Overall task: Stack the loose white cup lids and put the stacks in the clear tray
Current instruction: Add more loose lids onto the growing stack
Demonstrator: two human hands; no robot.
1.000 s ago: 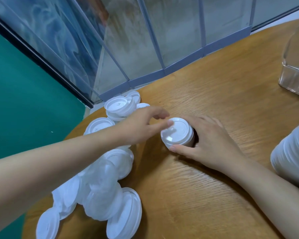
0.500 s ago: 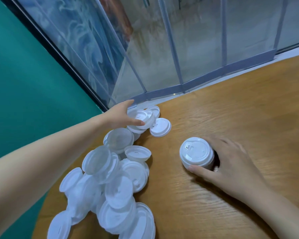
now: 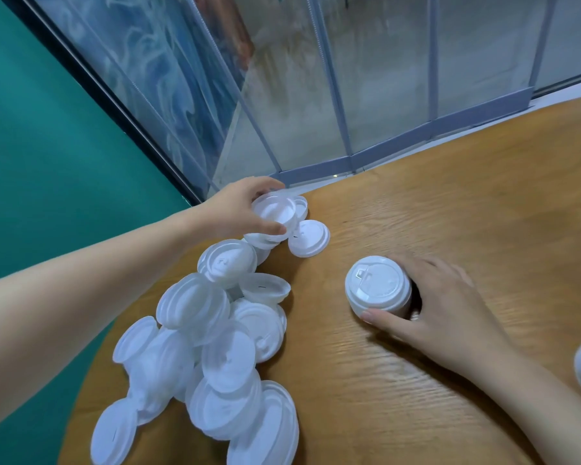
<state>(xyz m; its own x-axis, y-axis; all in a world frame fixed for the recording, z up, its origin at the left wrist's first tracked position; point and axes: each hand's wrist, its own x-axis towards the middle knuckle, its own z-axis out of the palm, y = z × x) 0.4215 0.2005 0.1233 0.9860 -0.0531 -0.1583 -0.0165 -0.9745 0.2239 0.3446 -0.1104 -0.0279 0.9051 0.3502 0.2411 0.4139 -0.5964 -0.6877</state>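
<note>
Wooden table (image 3: 450, 203) is filling the frame below glass panels. Left hand (image 3: 239, 209), upper centre, is pinching an upturned lid (image 3: 275, 211) between its fingers. Right hand (image 3: 450, 307), centre right, is curling round a short stack (image 3: 378, 290). Most lids (image 3: 215, 347) are lying loose lower left; the tray is out of view, so much is left.

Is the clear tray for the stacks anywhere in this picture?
No, only the brown wooden table, the pile of loose white plastic cup lids and the short white lid stack under the right hand show.
</note>
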